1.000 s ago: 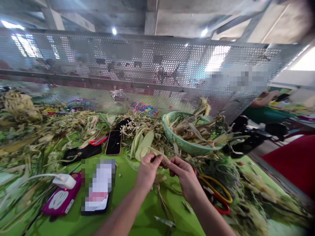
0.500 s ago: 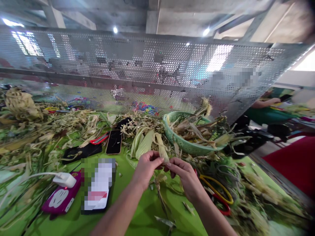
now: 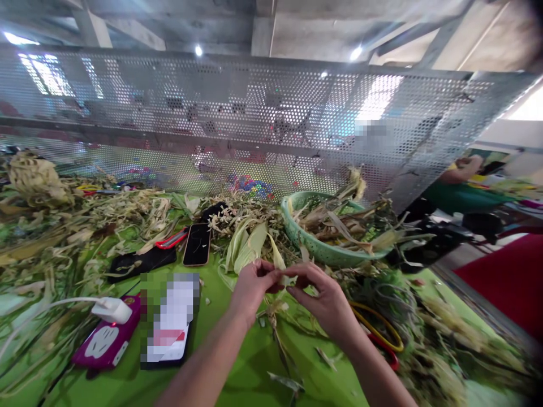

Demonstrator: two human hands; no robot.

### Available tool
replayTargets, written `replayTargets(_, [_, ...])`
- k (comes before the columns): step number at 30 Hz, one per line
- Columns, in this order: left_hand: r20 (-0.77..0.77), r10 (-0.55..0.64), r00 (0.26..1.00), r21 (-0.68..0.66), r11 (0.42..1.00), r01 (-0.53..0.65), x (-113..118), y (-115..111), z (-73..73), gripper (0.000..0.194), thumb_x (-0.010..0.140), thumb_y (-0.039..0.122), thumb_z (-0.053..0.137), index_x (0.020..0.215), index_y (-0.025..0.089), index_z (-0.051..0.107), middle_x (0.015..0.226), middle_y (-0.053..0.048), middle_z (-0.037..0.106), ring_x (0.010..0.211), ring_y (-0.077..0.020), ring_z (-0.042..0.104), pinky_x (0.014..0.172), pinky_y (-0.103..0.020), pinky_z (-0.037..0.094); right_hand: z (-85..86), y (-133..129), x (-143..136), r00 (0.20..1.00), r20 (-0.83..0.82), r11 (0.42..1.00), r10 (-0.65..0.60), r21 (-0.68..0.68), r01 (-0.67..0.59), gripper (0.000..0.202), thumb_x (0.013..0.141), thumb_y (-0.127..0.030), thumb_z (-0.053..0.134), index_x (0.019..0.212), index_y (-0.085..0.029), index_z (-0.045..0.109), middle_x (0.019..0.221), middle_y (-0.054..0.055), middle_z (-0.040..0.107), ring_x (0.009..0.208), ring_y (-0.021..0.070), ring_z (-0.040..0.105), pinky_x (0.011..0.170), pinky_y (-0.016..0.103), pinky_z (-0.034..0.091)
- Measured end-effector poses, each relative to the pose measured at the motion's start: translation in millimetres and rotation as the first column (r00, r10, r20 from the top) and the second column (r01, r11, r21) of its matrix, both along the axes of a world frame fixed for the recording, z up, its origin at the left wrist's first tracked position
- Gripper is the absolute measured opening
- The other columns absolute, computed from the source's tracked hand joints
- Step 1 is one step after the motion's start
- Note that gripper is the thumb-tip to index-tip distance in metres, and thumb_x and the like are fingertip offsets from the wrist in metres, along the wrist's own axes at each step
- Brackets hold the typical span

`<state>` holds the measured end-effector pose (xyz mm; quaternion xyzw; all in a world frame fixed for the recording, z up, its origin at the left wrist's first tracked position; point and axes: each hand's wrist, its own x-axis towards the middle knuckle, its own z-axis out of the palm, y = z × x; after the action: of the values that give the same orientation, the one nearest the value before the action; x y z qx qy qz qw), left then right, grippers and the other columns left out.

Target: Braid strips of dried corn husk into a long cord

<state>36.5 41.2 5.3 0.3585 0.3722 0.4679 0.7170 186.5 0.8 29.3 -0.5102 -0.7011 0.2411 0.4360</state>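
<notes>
My left hand [image 3: 250,288] is closed in a pinch on a pale strip of corn husk [image 3: 278,252], which stands up above the fingertips. Close beside it, my right hand [image 3: 320,291] has its thumb and forefinger parted. The right forefinger reaches to the husk by the left fingertips, and I see nothing held in that gap. Just beyond the hands lie broad pale green husks [image 3: 251,249]. Below them, thin dry husk scraps [image 3: 278,333] rest on the green tabletop [image 3: 237,362].
A green basket [image 3: 322,254] of dry husks stands behind my right hand. Scissors with yellow and red handles [image 3: 382,322] lie to the right. Left are a lit phone [image 3: 173,322], a dark phone [image 3: 197,244], a purple power bank [image 3: 106,342] and a red-handled tool [image 3: 172,239].
My right thumb and forefinger have parted from their pinch, and the hand has shifted slightly up and right. The left hand keeps its pinch; the husk strip looks narrower.
</notes>
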Motion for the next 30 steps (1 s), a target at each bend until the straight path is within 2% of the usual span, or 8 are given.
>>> replayTargets(7, [0.042, -0.072, 0.997, 0.005, 0.997, 0.072, -1.7, 0.7, -3.2, 0.028, 0.062, 0.031, 0.078, 0.078, 0.012, 0.063, 0.071, -0.003, 0.065, 0.062, -0.012, 0.062, 0.067, -0.027, 0.052, -6.7, 4.1, 5.6, 0.998, -0.019, 0.997, -0.067, -0.029, 0.067, 0.006, 0.077, -0.022, 0.063, 0.082, -0.022, 0.067, 0.082, 0.004, 0.067, 0.077, 0.0212, 0.061, 0.073, 0.032, 0.047])
replayTargets(13, [0.056, -0.071, 0.996, -0.04, 0.996, 0.073, -3.2, -0.5, 0.7, 0.033, 0.057, 0.03, 0.081, 0.077, 0.013, 0.062, 0.069, -0.001, 0.063, 0.058, -0.01, 0.06, 0.063, -0.025, 0.05, -8.2, 3.1, 6.9, 0.995, 0.002, 0.994, -0.103, -0.035, 0.103, 0.008, 0.079, -0.027, 0.061, 0.083, -0.022, 0.066, 0.08, 0.004, 0.068, 0.076, 0.0206, 0.061, 0.072, 0.031, 0.047])
replayTargets(17, [0.041, -0.052, 0.998, -0.032, 0.998, 0.054, -2.1, -0.5, -1.2, 0.035, 0.056, 0.033, 0.081, 0.075, 0.014, 0.059, 0.066, 0.001, 0.061, 0.055, -0.0097, 0.059, 0.061, -0.025, 0.05, -6.6, 2.3, 4.3, 0.995, -0.015, 0.995, -0.096, -0.02, 0.096, 0.006, 0.079, -0.026, 0.062, 0.081, -0.022, 0.066, 0.079, 0.003, 0.067, 0.077, 0.0205, 0.061, 0.074, 0.031, 0.047])
replayTargets(23, [0.009, -0.055, 0.998, -0.026, 0.998, 0.055, -1.2, -0.6, -3.4, 0.035, 0.057, 0.033, 0.08, 0.075, 0.014, 0.056, 0.063, 0.002, 0.059, 0.054, -0.0095, 0.058, 0.059, -0.024, 0.048, -2.2, 2.5, 1.4, 1.0, 0.0, 1.0, -0.001, 0.031, 0.001, 0.003, 0.078, -0.024, 0.065, 0.079, -0.023, 0.067, 0.082, 0.004, 0.066, 0.079, 0.0207, 0.06, 0.073, 0.03, 0.046])
replayTargets(30, [-0.047, -0.065, 0.997, 0.005, 0.998, 0.065, -0.6, -2.8, -3.6, 0.032, 0.061, 0.035, 0.077, 0.075, 0.015, 0.056, 0.066, 0.001, 0.061, 0.06, -0.0108, 0.06, 0.058, -0.023, 0.047, -1.9, 3.9, 1.4, 0.999, 0.029, 0.999, -0.018, 0.032, 0.017, 0.005, 0.077, -0.025, 0.066, 0.074, -0.022, 0.065, 0.077, 0.004, 0.065, 0.075, 0.0207, 0.06, 0.071, 0.031, 0.046])
